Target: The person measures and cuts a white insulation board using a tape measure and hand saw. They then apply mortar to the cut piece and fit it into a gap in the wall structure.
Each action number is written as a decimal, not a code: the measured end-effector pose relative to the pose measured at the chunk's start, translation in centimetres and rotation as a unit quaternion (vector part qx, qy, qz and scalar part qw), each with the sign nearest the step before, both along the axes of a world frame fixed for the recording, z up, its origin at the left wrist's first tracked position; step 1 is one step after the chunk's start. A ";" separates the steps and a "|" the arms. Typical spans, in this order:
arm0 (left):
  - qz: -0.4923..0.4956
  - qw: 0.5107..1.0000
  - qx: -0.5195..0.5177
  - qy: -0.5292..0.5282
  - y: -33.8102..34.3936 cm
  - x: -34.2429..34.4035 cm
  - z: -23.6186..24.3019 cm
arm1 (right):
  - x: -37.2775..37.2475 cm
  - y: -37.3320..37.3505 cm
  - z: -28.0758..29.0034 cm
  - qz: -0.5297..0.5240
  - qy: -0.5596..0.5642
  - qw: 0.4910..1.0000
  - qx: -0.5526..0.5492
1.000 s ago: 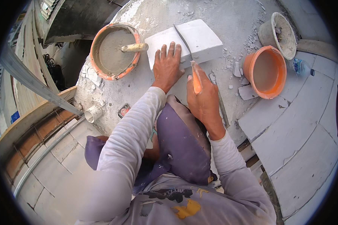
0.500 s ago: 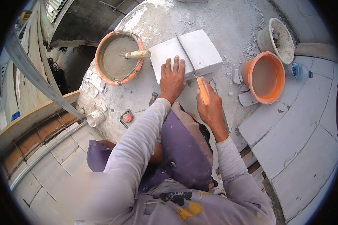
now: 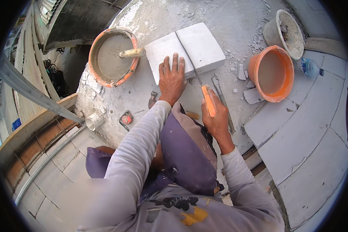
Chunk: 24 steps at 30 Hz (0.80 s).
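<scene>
A pale, light-weight masonry block (image 3: pixel 207 44) lies flat on the rough concrete surface in front of me. My left hand (image 3: pixel 171 80) rests on its near left part, fingers spread and palm down. In my right hand (image 3: pixel 217 116) is a handsaw (image 3: pixel 208 101), gripped by its orange handle. Its thin blade crosses the top of the block from front to back, just right of my left fingers. How deep the blade sits in the block I cannot tell.
An orange-rimmed bucket of grey mortar (image 3: pixel 114 58) with a wooden-handled tool stands left. Right are an orange bucket (image 3: pixel 255 69), a dirty pale bucket (image 3: pixel 272 33) and a plastic bottle (image 3: pixel 311 67). A tape measure (image 3: pixel 126 118), hammer-like tool (image 3: pixel 152 99) and metal bar (image 3: pixel 221 94) lie nearby.
My right hand has drawn the saw back toward me along the block. My left hand keeps its place on the block. The whole view has shifted slightly.
</scene>
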<state>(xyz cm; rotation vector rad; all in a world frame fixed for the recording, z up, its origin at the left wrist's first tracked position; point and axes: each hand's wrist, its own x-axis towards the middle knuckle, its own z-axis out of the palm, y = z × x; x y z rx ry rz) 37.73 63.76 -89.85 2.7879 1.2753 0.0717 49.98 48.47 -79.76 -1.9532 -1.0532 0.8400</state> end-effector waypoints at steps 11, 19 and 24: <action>-0.002 1.000 -0.024 0.000 1.6 0.7 1.2 | 0.3 1.0 -1.1 0.000 -0.044 0.996 0.081; -0.010 0.998 -0.056 0.042 2.3 0.3 2.5 | -0.2 -4.6 -2.9 -0.001 0.000 1.000 0.008; -0.013 0.997 -0.064 0.037 2.1 0.3 2.7 | 0.3 3.9 -2.0 -0.021 0.029 0.999 0.016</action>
